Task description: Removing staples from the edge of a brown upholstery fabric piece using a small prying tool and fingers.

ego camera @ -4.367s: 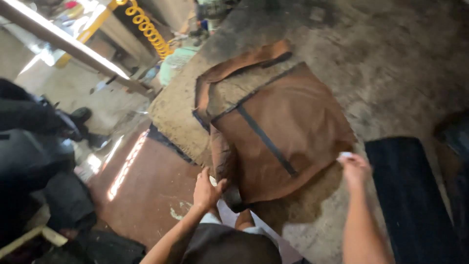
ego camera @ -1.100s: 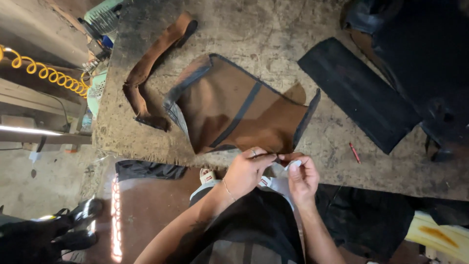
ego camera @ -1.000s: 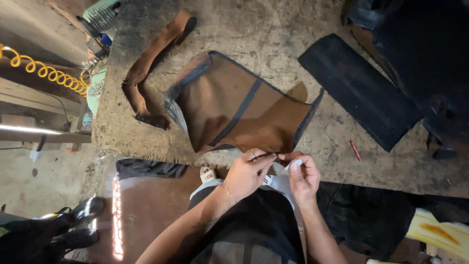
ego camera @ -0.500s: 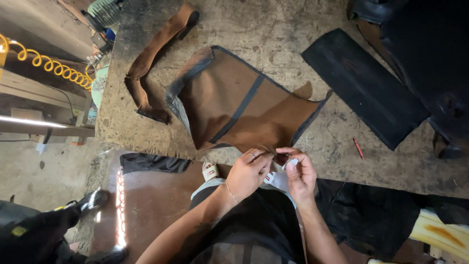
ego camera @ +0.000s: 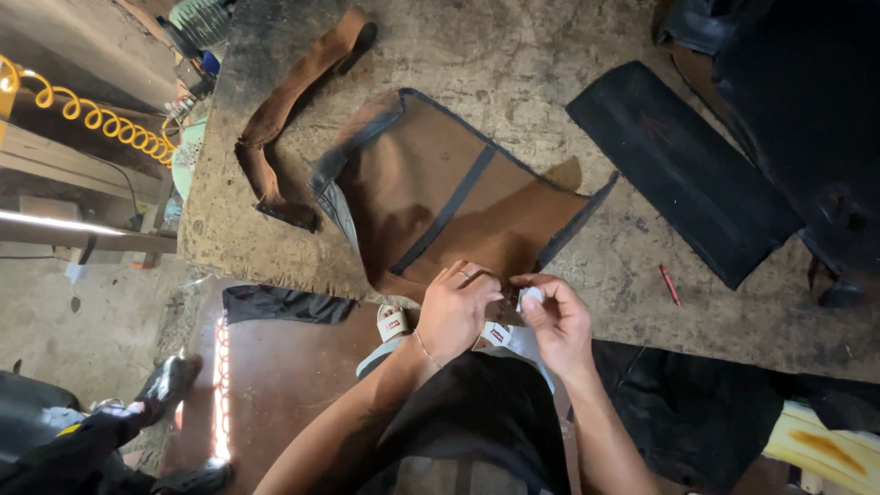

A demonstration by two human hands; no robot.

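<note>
Pinching at the near edge of the brown leather panel [ego camera: 440, 206], both hands meet at the table's front edge. Left hand [ego camera: 456, 310] is knuckles up with fingers curled down onto the leather edge; right hand [ego camera: 559, 321] is just beside it, thumb and fingers closed on a small pale bit. Can't tell what that bit is. The panel lies flat on the worn table [ego camera: 513, 55], dark strip running across its middle, near corner under the hands.

Versus about a second ago: hands in the same spot, same grip; the view has shifted slightly. Several seconds ago the hands were apart, on opposite sides of the panel.

The contact point is hidden by the knuckles. A brown strap [ego camera: 293, 92] lies left of the panel, a black strip [ego camera: 683, 170] to the right, and a red crayon [ego camera: 670, 285] near it.
</note>
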